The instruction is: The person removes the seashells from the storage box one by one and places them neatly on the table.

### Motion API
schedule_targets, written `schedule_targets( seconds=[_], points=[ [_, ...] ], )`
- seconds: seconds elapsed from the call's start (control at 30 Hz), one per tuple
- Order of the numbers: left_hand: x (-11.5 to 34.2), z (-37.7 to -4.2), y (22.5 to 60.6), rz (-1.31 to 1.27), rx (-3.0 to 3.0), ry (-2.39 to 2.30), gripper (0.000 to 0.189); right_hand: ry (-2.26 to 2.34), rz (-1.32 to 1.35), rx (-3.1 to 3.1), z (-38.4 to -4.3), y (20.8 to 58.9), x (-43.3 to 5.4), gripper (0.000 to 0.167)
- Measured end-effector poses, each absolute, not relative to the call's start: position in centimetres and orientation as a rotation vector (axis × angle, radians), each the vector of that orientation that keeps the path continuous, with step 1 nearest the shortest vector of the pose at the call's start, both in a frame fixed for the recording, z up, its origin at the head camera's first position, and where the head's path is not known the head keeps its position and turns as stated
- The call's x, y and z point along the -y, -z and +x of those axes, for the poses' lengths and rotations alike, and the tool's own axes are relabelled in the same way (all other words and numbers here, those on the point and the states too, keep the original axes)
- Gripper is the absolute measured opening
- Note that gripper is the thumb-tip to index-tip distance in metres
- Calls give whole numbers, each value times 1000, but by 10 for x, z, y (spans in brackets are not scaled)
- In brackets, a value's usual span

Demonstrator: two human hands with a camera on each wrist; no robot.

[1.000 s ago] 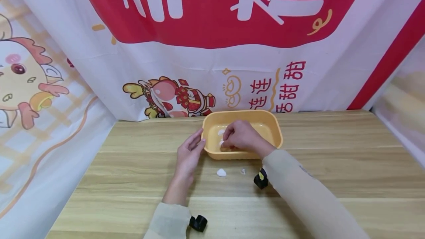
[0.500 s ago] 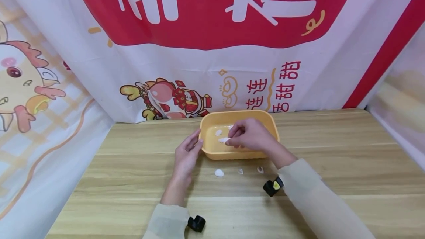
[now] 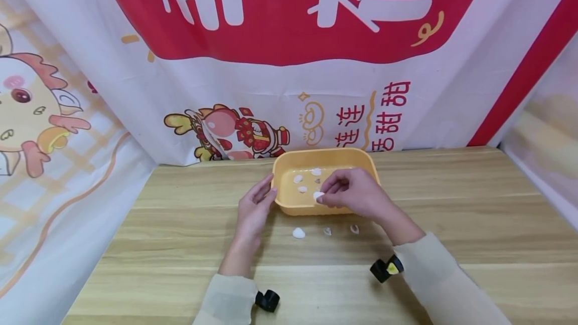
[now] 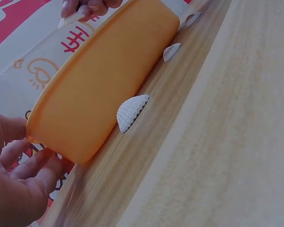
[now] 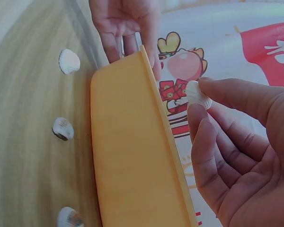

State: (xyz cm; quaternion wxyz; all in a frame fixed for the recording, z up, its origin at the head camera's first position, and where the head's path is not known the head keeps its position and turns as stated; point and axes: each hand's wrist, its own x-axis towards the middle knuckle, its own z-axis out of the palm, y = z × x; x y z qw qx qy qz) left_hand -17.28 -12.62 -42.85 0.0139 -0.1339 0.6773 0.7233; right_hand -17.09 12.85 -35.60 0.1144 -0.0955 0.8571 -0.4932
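Observation:
A white ribbed seashell (image 3: 318, 195) is pinched between the thumb and fingertips of my right hand (image 3: 358, 192), above the front of a yellow plastic basin (image 3: 293, 210). The right wrist view shows the held shell (image 5: 198, 95) up past the basin's rim. My left hand (image 3: 255, 209) holds the basin's left end, thumb at the rim and fingers against the outer wall. Several shells (image 3: 298, 179) lie inside the basin. In front of it three more lie in a row on the table: a white shell (image 3: 298, 233), a smaller shell (image 3: 327, 231) and a brown-marked shell (image 3: 354, 229).
The wood-grain table (image 3: 180, 245) stretches out to both sides. Behind the basin hangs a printed cloth (image 3: 244, 79) with red and white patterns, and more cloth covers the left and right sides. A small black device (image 3: 268, 301) is strapped at each wrist.
My right hand first worked low in the basin, then lifted and drew back to the right with a shell. More shells in the basin now show. My left hand stays at the basin's end.

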Motion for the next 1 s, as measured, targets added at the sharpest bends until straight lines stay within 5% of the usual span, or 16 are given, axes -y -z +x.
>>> schedule_targets(
  seconds=[1.0],
  points=[
    [125,-173,428,-408,-2111,-2254,43,1552,-246,-2476,-135,380,-139,21]
  ],
)
